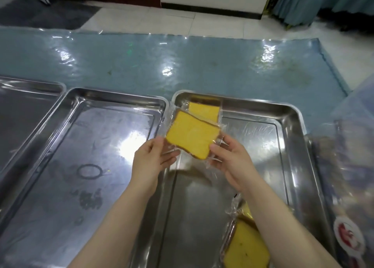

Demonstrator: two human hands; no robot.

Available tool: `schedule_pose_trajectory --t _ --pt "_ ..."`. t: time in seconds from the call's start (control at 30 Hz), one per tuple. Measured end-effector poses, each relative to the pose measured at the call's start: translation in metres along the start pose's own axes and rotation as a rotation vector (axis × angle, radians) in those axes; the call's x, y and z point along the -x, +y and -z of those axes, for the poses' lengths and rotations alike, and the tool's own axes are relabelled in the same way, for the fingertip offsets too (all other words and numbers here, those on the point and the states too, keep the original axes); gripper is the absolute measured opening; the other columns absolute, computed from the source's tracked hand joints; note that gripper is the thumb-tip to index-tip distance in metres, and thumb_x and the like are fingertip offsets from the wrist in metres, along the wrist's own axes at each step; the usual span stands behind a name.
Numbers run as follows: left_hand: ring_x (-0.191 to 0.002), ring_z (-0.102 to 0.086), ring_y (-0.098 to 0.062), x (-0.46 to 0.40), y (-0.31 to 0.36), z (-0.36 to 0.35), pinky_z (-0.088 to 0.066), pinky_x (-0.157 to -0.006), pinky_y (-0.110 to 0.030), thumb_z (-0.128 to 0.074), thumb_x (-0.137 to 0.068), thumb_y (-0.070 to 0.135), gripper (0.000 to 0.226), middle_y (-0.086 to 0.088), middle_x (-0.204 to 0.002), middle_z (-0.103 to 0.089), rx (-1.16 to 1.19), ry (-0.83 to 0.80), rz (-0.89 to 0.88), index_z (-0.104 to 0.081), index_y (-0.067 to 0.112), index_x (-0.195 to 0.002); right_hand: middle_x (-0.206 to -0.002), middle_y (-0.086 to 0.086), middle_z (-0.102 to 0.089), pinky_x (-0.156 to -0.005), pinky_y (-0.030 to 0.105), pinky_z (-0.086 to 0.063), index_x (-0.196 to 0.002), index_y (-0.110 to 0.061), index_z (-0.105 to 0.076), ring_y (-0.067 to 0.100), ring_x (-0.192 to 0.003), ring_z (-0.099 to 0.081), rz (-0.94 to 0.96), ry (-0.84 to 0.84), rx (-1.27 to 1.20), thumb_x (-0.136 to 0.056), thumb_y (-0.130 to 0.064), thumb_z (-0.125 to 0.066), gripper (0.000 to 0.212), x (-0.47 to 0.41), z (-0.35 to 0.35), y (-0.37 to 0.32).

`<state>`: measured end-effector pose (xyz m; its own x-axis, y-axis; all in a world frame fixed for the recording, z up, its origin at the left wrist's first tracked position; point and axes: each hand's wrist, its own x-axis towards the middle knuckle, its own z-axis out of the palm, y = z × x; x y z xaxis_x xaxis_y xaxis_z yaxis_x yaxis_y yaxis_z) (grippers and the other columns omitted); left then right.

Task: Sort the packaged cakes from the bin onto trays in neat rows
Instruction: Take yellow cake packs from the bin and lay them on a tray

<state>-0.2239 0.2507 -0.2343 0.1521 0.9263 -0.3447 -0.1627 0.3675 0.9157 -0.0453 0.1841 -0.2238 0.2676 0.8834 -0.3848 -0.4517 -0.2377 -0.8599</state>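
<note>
Packaged cake point(191, 138) held up over the right tray point(295, 118), left hand point(150, 162) and right hand point(232, 160) each pinching a wrapper edge. Another cake point(204, 111) half hidden behind it; a third point(245, 247) partly covered by the right forearm. Bin point(352, 166) blurred, cut off. Blue plastic-covered tabletop point(182, 65), pale tiled floor point(162, 20) beyond.
</note>
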Motion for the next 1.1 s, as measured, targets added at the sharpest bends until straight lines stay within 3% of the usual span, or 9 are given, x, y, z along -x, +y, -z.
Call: schedule_pose_trajectory --t 0.13,0.27,0.37,0.47,0.6,0.73,0.93,1.03,1.1 --pt "-0.073 -0.071 -0.023 0.004 -0.003 0.003 -0.054 -0.059 -0.022 -0.058 -0.091 0.017 0.017 -0.011 -0.077 -0.073 -0.15 0.001 0.009 -0.068 0.004 -0.091 -0.086 0.003 -0.073 -0.064 0.028 -0.055 -0.117 -0.023 -0.055 0.016 -0.072 -0.068 0.054 0.106 0.11 -0.088 0.002 -0.059 0.039 -0.002 0.012 0.002" --pt "-0.068 -0.069 -0.009 0.008 -0.014 0.001 -0.056 -0.065 -0.024 -0.07 -0.081 0.015 0.019 0.001 -0.072 -0.072 -0.409 0.081 -0.052 -0.066 0.006 -0.097 -0.089 0.001 -0.071 -0.06 0.025 -0.055 -0.115 -0.026 -0.055 0.015 -0.07 -0.07 0.05 0.261 0.288 -0.085 -0.004 -0.067 0.039 -0.002 0.021 0.015" --pt "-0.111 -0.049 0.01 0.015 -0.024 -0.001 -0.041 -0.094 -0.014 -0.07 -0.081 0.023 0.05 0.018 -0.122 -0.056 -0.794 0.047 -0.328 -0.047 0.032 -0.125 -0.095 -0.001 -0.069 -0.06 0.025 -0.056 -0.117 -0.03 -0.055 0.011 -0.072 -0.07 0.041 0.317 0.418 -0.084 -0.009 -0.07 0.042 -0.002 0.029 0.023" --pt "-0.142 -0.018 -0.018 0.017 -0.037 -0.006 -0.021 -0.112 -0.033 -0.062 -0.085 0.014 0.064 -0.003 -0.155 -0.02 -1.221 -0.161 -0.691 -0.035 0.024 -0.142 -0.107 -0.004 -0.067 -0.067 0.025 -0.055 -0.13 -0.03 -0.049 0.009 -0.078 -0.067 0.06 0.353 0.647 -0.084 -0.012 -0.07 0.054 -0.002 0.029 0.025" --pt "-0.129 -0.043 -0.036 0.022 -0.057 -0.011 -0.037 -0.102 -0.052 -0.073 -0.073 0.01 0.057 -0.018 -0.141 -0.044 -1.485 -0.369 -0.849 -0.057 0.01 -0.127 -0.136 0.001 -0.045 -0.101 0.028 -0.034 -0.135 -0.021 -0.048 0.022 -0.122 -0.044 0.284 0.332 1.175 -0.084 -0.018 -0.07 0.056 0.003 0.025 0.034" --pt "-0.127 -0.046 -0.035 0.021 -0.069 -0.009 -0.035 -0.102 -0.051 -0.073 -0.074 0.021 0.052 -0.014 -0.138 -0.05 -1.551 -0.336 -0.817 -0.059 0.013 -0.124 -0.132 0.001 -0.047 -0.103 0.026 -0.032 -0.123 -0.021 -0.062 0.023 -0.121 -0.044 0.249 0.197 1.327 -0.088 -0.019 -0.061 0.035 0.009 0.022 0.045" --pt "-0.142 0.013 -0.031 0.001 -0.073 -0.01 0.011 -0.111 -0.04 -0.045 -0.091 0.046 0.064 -0.009 -0.158 -0.002 -1.613 -0.301 -0.642 -0.026 0.016 -0.145 -0.154 -0.007 -0.029 -0.109 0.019 -0.019 -0.141 -0.025 -0.044 0.011 -0.139 -0.028 0.197 -0.034 1.305 -0.091 -0.026 -0.06 0.054 0.009 0.02 0.038" --pt "-0.14 0.02 -0.027 -0.002 -0.075 -0.009 0.015 -0.111 -0.039 -0.041 -0.091 0.05 0.068 -0.007 -0.158 0.005 -1.622 -0.309 -0.65 -0.019 0.017 -0.147 -0.146 -0.008 -0.041 -0.106 0.018 -0.023 -0.132 -0.027 -0.054 0.011 -0.136 -0.033 0.245 0.082 1.25 -0.091 -0.025 -0.06 0.042 0.026 0.027 0.031" --pt "-0.14 0.021 -0.027 -0.001 -0.077 -0.009 0.015 -0.112 -0.039 -0.036 -0.092 0.051 0.071 -0.008 -0.157 0.007 -1.641 -0.303 -0.662 -0.011 0.018 -0.149 -0.127 -0.011 -0.052 -0.096 0.01 -0.028 -0.113 -0.03 -0.063 0.01 -0.122 -0.046 0.317 0.227 1.207 -0.088 -0.021 -0.062 0.026 0.047 0.04 0.028"
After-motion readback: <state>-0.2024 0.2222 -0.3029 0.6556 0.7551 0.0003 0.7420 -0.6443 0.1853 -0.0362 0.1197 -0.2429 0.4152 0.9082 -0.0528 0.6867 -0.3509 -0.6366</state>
